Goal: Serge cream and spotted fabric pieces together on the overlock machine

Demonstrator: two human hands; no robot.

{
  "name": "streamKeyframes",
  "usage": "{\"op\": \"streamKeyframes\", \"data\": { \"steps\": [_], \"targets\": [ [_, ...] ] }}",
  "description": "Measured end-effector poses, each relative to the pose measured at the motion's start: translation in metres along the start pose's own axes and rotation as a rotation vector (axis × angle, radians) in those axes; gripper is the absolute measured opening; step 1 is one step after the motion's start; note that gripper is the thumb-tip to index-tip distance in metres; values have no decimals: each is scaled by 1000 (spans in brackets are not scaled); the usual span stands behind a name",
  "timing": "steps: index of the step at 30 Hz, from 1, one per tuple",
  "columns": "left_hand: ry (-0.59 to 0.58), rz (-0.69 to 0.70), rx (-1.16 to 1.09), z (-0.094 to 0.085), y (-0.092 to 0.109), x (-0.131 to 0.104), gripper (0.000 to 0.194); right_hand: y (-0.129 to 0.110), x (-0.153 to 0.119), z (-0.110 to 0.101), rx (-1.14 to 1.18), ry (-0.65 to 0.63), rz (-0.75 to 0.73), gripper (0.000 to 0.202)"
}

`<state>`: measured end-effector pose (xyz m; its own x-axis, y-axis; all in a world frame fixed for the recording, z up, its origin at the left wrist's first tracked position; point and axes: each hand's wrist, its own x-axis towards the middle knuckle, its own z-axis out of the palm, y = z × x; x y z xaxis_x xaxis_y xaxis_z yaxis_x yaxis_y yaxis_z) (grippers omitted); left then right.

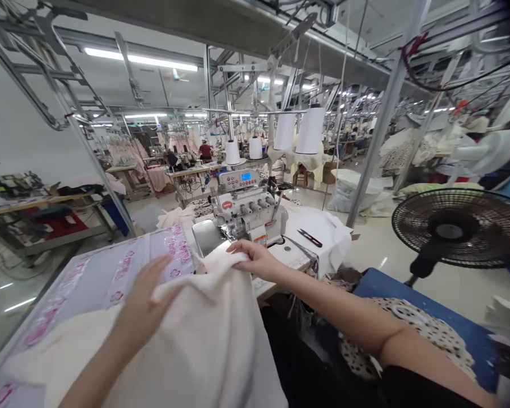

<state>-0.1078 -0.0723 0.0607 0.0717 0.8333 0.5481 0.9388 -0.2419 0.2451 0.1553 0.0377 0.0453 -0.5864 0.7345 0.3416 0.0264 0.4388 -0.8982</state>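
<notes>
Close by, cream cloth [208,340] drapes over the near table edge, its upper end near the sewing machine [250,209]. The left hand [142,300] is against it, blurred; whether its fingers grip, I cannot tell. The right hand [257,260] pinches a fold between thumb and fingers. Pink printing, illegible, marks the table covering [140,255] to the left. Farther up, the machine carries a red oval badge [226,205], an orange-and-white label [261,240] and a lit blue display [246,176], all too small to read. White thread cones [310,130] stand beyond.
</notes>
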Motion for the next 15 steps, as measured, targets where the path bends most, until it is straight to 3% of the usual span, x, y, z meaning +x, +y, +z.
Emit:
{"op": "streamKeyframes", "data": {
  "steps": [2, 5, 8, 9, 11, 13, 15],
  "targets": [
    [-159, 98, -177, 16, 48, 24, 58, -7, -2, 5, 97, -22, -99, 34],
    [-411, 0, -369, 24, 85, 57, 46, -12, -7, 8, 228, 68, -190, 34],
    [-470, -89, -489, 19, 91, 74, 43, 5, -23, 23, 477, 183, -137, 48],
    [-453, -100, -519, 18, 90, 76, 42, 16, -33, 32, 572, 147, -79, 53],
    [-420, -133, -558, 19, 87, 79, 42, 39, -57, 53, 703, -65, 80, 50],
    [-417, -205, -564, 25, 80, 82, 43, 55, -83, 70, 690, -236, 299, 44],
    [-416, -297, -546, 37, 72, 85, 46, 60, -103, 73, 806, -260, 419, 48]
  ]
}}
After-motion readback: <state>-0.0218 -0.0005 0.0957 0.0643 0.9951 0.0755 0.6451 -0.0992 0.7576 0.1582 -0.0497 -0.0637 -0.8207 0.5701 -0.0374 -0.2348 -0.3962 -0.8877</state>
